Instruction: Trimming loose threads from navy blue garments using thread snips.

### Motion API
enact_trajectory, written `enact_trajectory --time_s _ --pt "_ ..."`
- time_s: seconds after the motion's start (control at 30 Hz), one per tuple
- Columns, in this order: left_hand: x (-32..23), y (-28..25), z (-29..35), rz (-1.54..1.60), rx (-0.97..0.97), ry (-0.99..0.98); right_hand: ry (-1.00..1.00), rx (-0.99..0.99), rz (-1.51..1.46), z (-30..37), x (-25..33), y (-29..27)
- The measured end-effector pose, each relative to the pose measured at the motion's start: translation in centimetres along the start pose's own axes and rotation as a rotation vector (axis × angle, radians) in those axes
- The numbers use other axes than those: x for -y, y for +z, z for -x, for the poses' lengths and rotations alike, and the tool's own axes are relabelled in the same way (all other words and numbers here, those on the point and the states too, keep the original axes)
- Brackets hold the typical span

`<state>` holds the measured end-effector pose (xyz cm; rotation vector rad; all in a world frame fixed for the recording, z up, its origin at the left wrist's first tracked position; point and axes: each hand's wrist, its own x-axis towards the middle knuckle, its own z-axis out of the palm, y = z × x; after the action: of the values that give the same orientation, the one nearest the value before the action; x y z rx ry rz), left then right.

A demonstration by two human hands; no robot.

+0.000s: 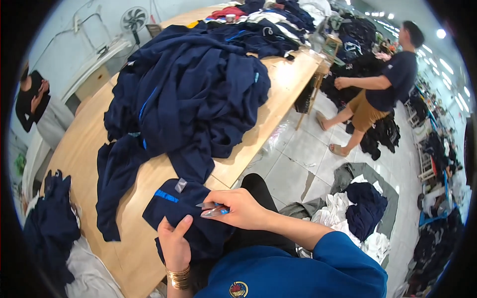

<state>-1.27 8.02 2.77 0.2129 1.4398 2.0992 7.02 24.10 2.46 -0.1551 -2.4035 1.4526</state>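
Note:
A navy garment (171, 208) with a bright blue strip and a small grey tag lies bunched at the near table edge and over my lap. My left hand (176, 246) grips its near side, the thumb on top and the other fingers partly hidden beneath the cloth. Closed around a pair of thread snips (214, 212), my right hand (241, 208) is just over the garment. The snips' metal blades point left and stand slightly apart. Whether they touch the cloth I cannot tell.
A large heap of navy garments (194, 89) covers much of the wooden table (74, 164); one sleeve hangs toward me. Clothes lie on the floor at right (367, 208) and at left (52, 218). A person (387, 84) walks at right, another (32, 99) is at far left.

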Motion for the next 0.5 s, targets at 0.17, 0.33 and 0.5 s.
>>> enact_trajectory --time_s 0.17,0.33,0.5 --pt "0.1 -1.0 -0.3 0.086 0.053 -0.096 0.106 0.082 -0.319 -0.2 -0.6 0.0" --pt "-0.1 1.2 -1.0 0.145 0.054 -0.111 0.12 -0.024 -0.112 0.1 -0.3 -0.7" --pt "-0.5 1.1 -1.2 0.172 0.076 -0.151 -0.047 -0.138 0.213 -0.1 1.5 -1.8"
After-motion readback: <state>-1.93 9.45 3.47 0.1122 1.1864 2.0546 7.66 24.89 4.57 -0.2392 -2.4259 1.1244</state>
